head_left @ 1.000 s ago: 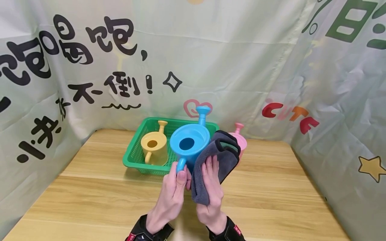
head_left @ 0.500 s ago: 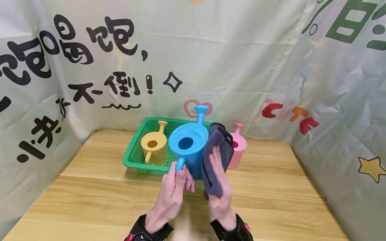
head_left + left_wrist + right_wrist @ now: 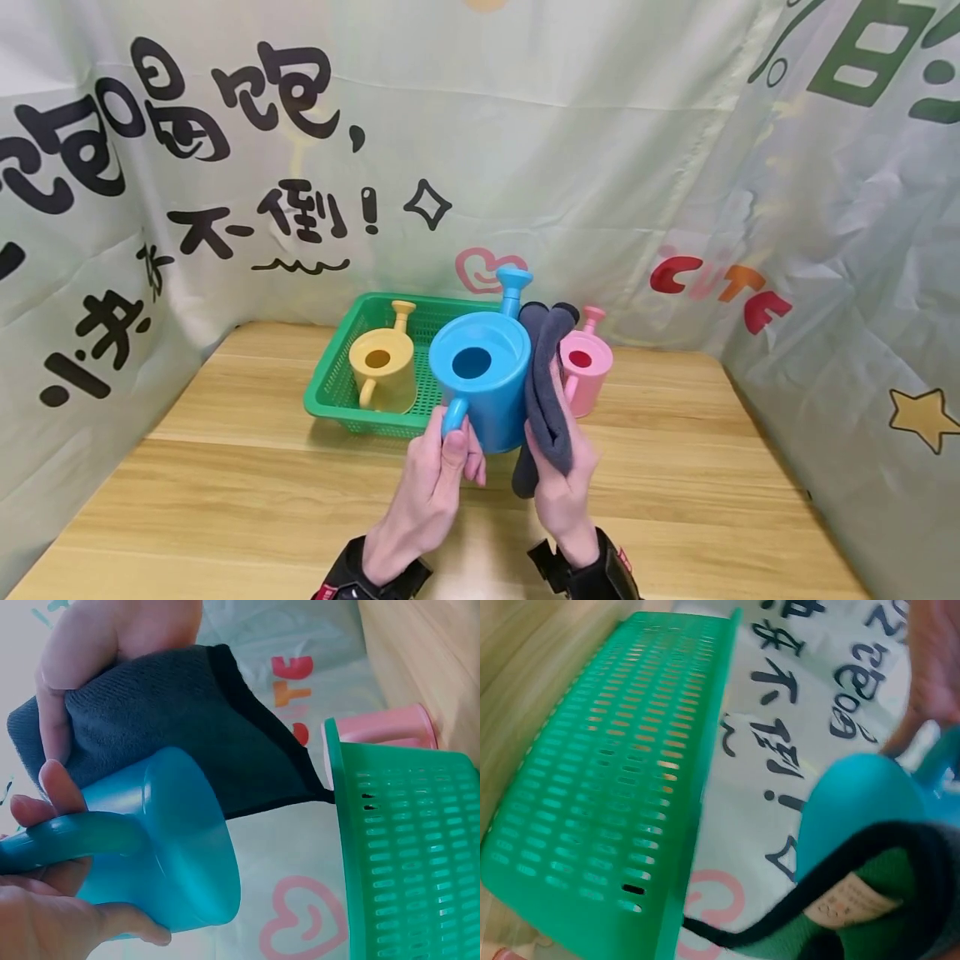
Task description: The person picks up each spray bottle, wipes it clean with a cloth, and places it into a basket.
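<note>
My left hand [image 3: 427, 492] grips the handle of a blue watering can [image 3: 495, 417], which is held up in front of the basket with its spout pointing away. In my right hand [image 3: 568, 487] is a folded dark grey cloth [image 3: 551, 408] with black edging, pressed against the can's right side. The left wrist view shows the can's base and the cloth [image 3: 180, 712] lying along its side, with right-hand fingers [image 3: 54, 724] bent over the cloth. A white label [image 3: 851, 902] shows on the cloth in the right wrist view.
A green slotted basket [image 3: 330, 406] stands at the back of the wooden table [image 3: 247, 483], with a yellow watering can [image 3: 393, 383] inside. Right of it, a pink watering can [image 3: 592, 379] is on the table, partly behind the cloth. Printed fabric [image 3: 600, 167] surrounds the table's back and sides.
My right hand has shifted right and turned, and the cloth now stands narrower and more edge-on. The blue can has moved slightly right and its spout leans further right. More of the pink can shows.
</note>
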Motion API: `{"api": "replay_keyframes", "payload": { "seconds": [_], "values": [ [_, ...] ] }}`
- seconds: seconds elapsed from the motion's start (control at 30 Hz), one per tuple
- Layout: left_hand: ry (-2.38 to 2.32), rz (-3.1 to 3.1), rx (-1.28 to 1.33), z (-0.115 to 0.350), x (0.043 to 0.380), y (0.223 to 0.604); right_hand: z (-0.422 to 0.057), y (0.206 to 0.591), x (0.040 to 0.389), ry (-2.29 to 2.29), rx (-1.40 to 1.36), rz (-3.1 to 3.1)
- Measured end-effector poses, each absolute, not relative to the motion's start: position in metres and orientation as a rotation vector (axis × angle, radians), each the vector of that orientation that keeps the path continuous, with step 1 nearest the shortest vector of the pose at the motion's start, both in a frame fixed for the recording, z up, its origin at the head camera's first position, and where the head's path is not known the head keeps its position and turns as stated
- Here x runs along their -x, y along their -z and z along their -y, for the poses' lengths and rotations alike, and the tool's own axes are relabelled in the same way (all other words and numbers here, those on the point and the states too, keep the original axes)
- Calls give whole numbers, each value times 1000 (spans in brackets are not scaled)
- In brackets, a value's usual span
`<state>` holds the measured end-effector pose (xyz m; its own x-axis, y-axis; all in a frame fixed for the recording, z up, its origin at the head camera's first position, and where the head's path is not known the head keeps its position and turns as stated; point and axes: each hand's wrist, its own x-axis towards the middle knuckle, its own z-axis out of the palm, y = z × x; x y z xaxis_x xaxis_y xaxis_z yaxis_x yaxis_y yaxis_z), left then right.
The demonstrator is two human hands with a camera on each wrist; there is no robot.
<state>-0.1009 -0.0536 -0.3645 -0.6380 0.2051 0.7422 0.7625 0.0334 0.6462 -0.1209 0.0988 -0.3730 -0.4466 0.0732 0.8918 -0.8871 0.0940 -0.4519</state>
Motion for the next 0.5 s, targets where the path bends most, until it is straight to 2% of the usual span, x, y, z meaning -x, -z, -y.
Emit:
{"api": "replay_keyframes", "payload": {
  "seconds": [0.27, 0.5],
  "values": [
    [1637, 1818, 955, 55, 103, 363, -78, 386, 127, -1130, -891, 1423],
    [1628, 1824, 887, 57, 103, 363, -73, 391, 128, -1018, -917, 1420]
  ]
}}
